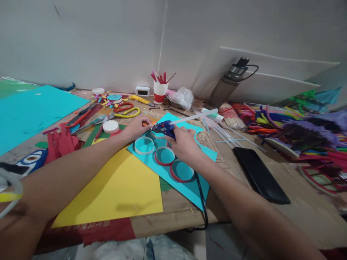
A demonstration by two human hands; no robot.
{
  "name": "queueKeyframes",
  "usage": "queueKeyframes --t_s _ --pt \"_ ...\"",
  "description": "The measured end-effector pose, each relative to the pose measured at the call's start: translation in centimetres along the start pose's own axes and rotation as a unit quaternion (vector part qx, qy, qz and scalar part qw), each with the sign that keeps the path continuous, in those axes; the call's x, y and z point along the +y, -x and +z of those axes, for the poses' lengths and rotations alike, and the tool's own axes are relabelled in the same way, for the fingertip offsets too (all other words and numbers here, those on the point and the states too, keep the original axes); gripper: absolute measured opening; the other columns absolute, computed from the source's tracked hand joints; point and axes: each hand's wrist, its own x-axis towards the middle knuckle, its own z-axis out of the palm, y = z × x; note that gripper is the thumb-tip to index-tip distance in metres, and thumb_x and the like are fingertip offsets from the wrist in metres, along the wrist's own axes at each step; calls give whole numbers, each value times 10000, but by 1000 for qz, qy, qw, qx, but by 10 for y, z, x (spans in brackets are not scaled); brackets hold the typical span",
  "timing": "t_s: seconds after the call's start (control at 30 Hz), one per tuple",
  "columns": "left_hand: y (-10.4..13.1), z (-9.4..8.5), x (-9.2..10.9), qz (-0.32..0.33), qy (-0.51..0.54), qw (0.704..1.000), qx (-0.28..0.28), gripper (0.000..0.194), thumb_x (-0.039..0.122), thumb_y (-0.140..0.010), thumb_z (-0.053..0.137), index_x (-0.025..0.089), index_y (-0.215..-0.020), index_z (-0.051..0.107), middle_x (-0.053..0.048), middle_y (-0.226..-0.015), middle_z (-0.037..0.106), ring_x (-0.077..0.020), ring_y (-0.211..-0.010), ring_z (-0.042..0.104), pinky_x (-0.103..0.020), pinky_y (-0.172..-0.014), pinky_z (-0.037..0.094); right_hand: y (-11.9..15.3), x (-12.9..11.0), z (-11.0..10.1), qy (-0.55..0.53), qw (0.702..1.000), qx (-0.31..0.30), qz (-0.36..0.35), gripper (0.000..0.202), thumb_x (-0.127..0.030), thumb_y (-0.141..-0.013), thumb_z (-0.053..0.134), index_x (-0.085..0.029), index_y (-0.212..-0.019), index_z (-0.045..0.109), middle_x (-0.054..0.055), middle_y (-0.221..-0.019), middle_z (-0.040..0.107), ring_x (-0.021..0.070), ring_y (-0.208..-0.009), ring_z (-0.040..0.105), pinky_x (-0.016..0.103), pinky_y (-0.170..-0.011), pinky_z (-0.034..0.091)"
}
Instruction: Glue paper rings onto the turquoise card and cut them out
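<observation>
One blue hot-glue gun [166, 126], clasped in the right hand [187, 144] over the eleven o'clock side of turquoise cardstock [189, 189], points toward nine, apparently bringing its nozzle [154, 128] near the left hand [136, 128], whose grip is unclear.

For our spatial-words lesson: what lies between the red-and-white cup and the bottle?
In the head view, crumpled clear plastic lies between cup and bottle, something pink beside it.

The glue gun [165, 127] is dark blue, with a milky white stick [195, 116]. Under the glue gun is bright blue paper [189, 191] with red and white rings [162, 164]. Left of the glue gun, one sheet [127, 187] is plain yellow. Behind the glue gun, a cup [160, 90] is white and red.
</observation>
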Motion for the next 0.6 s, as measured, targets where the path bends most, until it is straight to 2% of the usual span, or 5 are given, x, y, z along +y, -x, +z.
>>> queueKeyframes --t_s 0.37,0.6 --pt "0 0 1 17 13 1000 4 229 400 -806 616 181 -747 650 -78 -985 720 -215 -840 628 -324 -752 489 -7 2 -5 26 999 -5 37 239 -278 -965 470 -127 -1105 591 180 -1068 686 343 -1086 571 443 -903 330" --pt "-1 2 -1 12 13 1000 9 202 368 -809 620 178 -746 652 -73 -972 721 -211 -849 633 -315 -746 481 -7 2 -2 23 999 5 25 233 -288 -960 470 -138 -1086 596 164 -1006 688 336 -1038 577 428 -863 331"
